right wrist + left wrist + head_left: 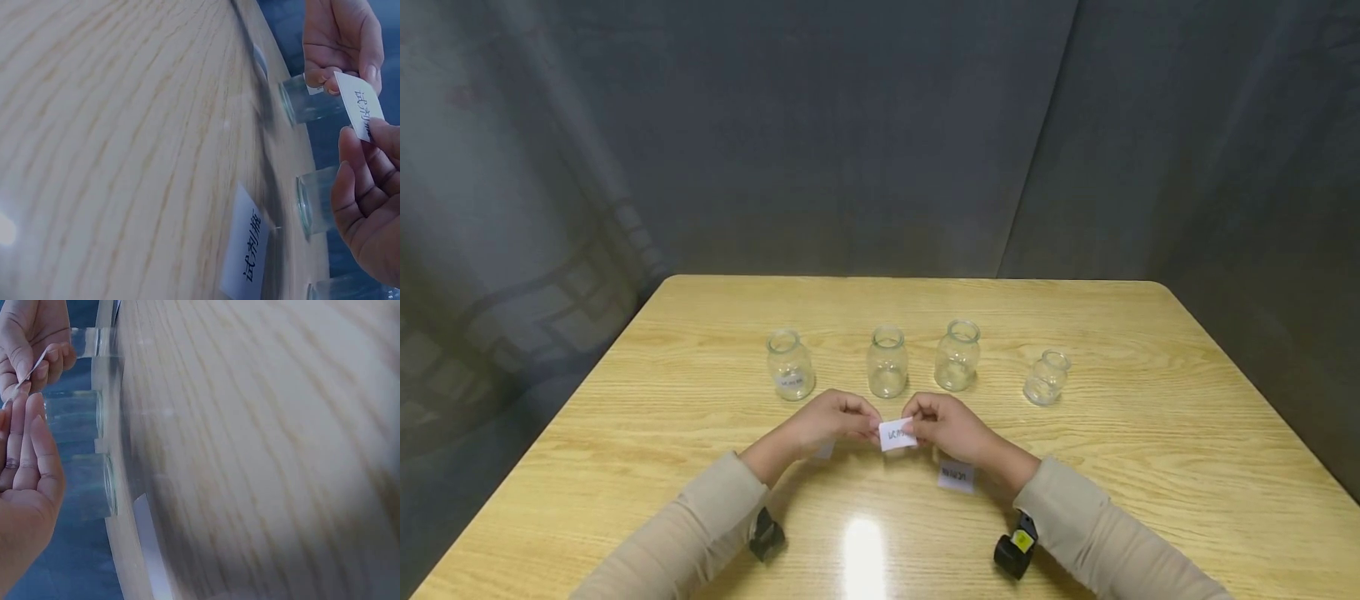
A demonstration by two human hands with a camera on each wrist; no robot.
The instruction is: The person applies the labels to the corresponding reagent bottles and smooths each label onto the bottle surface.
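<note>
A small white paper label (pixel 891 436) with black handwriting is held just above the table, between both hands. My left hand (pixel 835 417) pinches one end of it, while my right hand (pixel 947 427) grips the other end between thumb and fingers. From the right wrist camera the label's written face (pixel 359 103) shows black characters; the left wrist camera sees it nearly edge-on. Beyond the hands stand a clear glass jar (pixel 887 367) and a second glass jar (pixel 957 360), both without labels. Another glass jar (pixel 790 362), at the left, bears a written label.
A smaller glass jar (pixel 1047 379) stands to the right. One written label (pixel 957 477) lies on the wooden table (pixel 1150 433) near my right wrist. Another white label (pixel 824 451) lies partly hidden below my left hand. Dark curtains (pixel 850 142) hang behind the table.
</note>
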